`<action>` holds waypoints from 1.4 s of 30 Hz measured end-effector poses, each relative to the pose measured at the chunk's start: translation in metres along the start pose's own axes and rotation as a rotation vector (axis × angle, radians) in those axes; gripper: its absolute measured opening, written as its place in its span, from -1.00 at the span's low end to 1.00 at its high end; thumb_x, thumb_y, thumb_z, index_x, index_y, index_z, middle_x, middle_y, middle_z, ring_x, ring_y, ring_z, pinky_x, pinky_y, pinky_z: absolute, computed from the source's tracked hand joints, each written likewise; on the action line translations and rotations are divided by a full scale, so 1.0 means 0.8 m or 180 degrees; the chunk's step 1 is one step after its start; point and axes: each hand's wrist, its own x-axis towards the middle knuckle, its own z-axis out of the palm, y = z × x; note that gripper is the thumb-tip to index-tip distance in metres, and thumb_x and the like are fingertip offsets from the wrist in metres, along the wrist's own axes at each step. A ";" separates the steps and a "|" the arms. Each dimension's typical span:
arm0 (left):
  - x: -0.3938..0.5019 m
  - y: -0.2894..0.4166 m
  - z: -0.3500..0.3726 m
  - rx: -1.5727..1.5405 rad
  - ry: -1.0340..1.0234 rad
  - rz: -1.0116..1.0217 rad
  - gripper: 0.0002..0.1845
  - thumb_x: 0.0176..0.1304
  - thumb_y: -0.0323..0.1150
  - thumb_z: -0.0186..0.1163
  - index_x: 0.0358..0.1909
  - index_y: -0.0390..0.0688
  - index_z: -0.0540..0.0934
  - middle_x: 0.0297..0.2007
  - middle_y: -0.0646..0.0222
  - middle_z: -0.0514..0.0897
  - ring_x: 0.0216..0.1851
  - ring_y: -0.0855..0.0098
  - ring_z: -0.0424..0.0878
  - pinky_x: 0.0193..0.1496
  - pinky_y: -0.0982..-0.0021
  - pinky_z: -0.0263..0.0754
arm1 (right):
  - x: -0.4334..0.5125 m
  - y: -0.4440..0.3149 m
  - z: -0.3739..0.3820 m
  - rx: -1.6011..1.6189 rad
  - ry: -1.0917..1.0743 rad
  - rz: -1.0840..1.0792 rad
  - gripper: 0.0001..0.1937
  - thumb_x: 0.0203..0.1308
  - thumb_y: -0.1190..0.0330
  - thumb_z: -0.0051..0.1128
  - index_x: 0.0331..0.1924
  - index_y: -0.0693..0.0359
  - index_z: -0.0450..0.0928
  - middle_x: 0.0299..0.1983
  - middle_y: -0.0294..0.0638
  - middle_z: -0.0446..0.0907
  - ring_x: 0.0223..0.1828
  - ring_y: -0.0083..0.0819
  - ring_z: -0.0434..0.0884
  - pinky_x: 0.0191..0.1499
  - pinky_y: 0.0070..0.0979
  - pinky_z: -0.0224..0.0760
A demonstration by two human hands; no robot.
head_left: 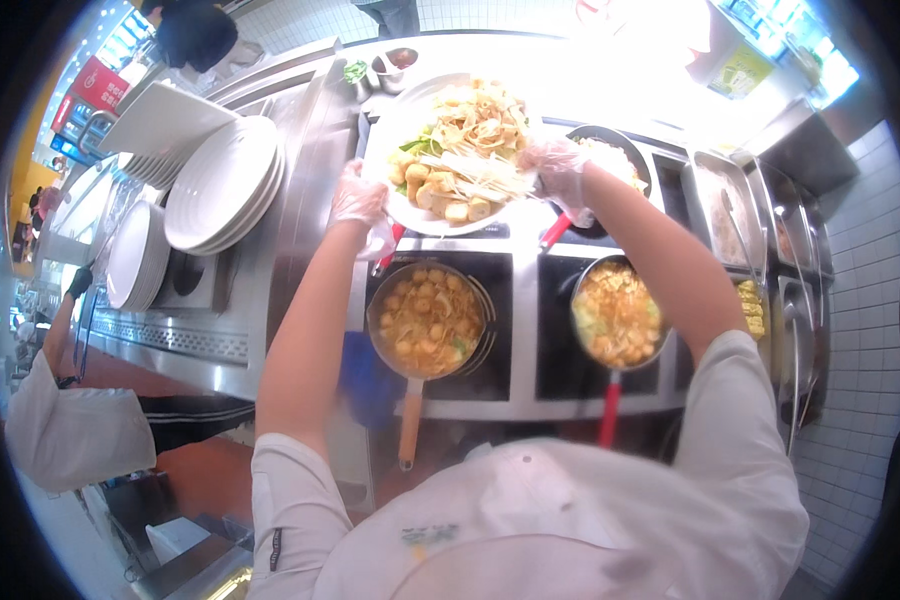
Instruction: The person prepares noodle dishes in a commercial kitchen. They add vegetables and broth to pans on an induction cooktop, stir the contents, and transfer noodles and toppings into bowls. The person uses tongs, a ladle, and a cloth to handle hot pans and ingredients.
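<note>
A large white plate (420, 214) is before me, above the back left burner. On it lie wide pale noodle-like strips (487, 116), a bundle of enoki mushrooms (469, 171), puffy golden pieces (420, 187) and some green leaves. My left hand (360, 196), in a clear plastic glove, grips the plate's left rim. At the right rim my gloved right hand (559, 166) holds the plate, its fingertips close to the enoki. Nearer to me, a wooden-handled pan (427, 322) holds round balls in broth. To its right, a red-handled pan (619, 315) contains a similar stew.
White plates (225, 187) are stacked at left. Another pan (607, 142) sits behind my right hand. Metal food containers (727, 210) with utensils line the right side. Small metal cups (394, 67) stand at the back. A co-worker (82, 427) is at far left.
</note>
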 end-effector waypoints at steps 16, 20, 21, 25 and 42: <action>0.183 -0.045 0.152 0.2368 -0.0310 0.2249 -0.11 -0.11 -0.19 0.56 0.35 -0.05 0.43 0.32 0.03 0.40 0.36 0.02 0.34 0.41 0.25 0.26 | 0.137 0.079 0.070 -0.2740 -0.0052 0.0002 -0.60 0.02 0.10 0.32 -0.10 0.15 0.69 -0.13 -0.07 0.71 -0.04 -0.20 0.67 0.05 -0.34 0.49; 0.202 -0.065 0.140 0.1309 -0.0565 0.1401 -0.38 0.08 -0.34 0.38 0.26 -0.01 0.53 0.28 0.03 0.45 0.26 0.04 0.46 0.33 0.26 0.36 | 0.140 0.058 0.067 -0.2702 0.0075 0.0074 -0.66 -0.04 0.14 0.35 -0.19 0.13 0.73 -0.19 -0.08 0.72 -0.08 -0.20 0.68 0.03 -0.34 0.51; 0.201 -0.065 0.137 0.1418 -0.0516 0.1372 -0.45 0.14 -0.37 0.30 0.24 -0.02 0.54 0.23 0.03 0.48 0.23 0.02 0.48 0.29 0.24 0.40 | 0.139 0.049 0.063 -0.2695 0.0030 0.0203 -0.68 -0.05 0.15 0.35 -0.22 0.13 0.73 -0.21 -0.07 0.72 -0.10 -0.20 0.69 0.01 -0.34 0.52; 0.195 -0.057 0.130 0.2435 -0.0437 0.1518 -0.61 0.46 -0.10 -0.01 0.16 -0.05 0.57 0.10 -0.01 0.57 0.16 -0.02 0.54 0.20 0.14 0.43 | 0.130 0.037 0.047 -0.1934 0.0484 0.0714 -0.72 -0.04 0.22 0.36 -0.27 0.21 0.73 -0.30 -0.01 0.72 -0.22 -0.15 0.74 -0.12 -0.37 0.60; 0.202 -0.083 0.131 0.2522 -0.0395 0.0409 -0.12 0.19 -0.31 0.28 0.52 0.09 0.08 0.34 -0.15 0.29 0.31 -0.14 0.40 0.36 0.09 0.37 | 0.133 0.022 0.021 -0.2432 0.0839 0.0547 -0.81 0.10 0.37 0.10 -0.35 0.28 0.71 -0.29 0.13 0.69 -0.17 0.00 0.71 -0.09 -0.18 0.59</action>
